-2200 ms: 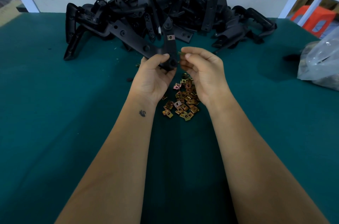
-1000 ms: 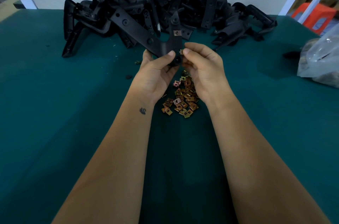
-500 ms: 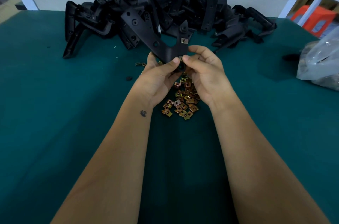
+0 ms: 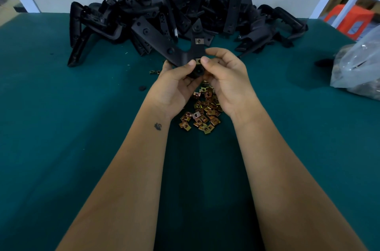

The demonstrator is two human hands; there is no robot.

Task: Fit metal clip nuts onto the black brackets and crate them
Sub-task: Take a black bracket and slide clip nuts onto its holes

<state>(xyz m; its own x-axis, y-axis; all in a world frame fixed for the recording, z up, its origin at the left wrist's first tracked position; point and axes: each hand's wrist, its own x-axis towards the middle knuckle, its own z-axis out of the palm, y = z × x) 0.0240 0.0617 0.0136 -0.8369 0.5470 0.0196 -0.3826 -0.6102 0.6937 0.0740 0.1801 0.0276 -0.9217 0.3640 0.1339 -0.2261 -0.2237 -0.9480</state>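
Head view: both forearms reach in from 6 o'clock and meet just above the middle. The left hand (image 4: 174,86) is turned palm-in, its fingers curled round the lower end of a black bracket (image 4: 164,45), thumb laid across the near face. The right hand (image 4: 228,78) faces it from 3 o'clock, fingers bent over the top, its thumb tip meeting the left thumb at a clip nut (image 4: 198,61) on the bracket's lower edge; the nut is pinched there against the plastic, and how far it is seated cannot be told. The bracket is held off the table (image 4: 61,127), its long arm slanting to 10 o'clock and a short prong rising to 12 o'clock. A second nut (image 4: 199,40) sits fitted on that prong.

Under the wrists, toward 6 o'clock of the hands, lies a loose heap of nuts (image 4: 202,115) on the green cloth. A few stray nuts (image 4: 154,72) lie at 9 o'clock of the left hand. At 12 o'clock a pile of brackets (image 4: 185,4) is stacked by the wall. At 3 o'clock, by the table edge, rests a clear bag (image 4: 362,67). No crate is in view
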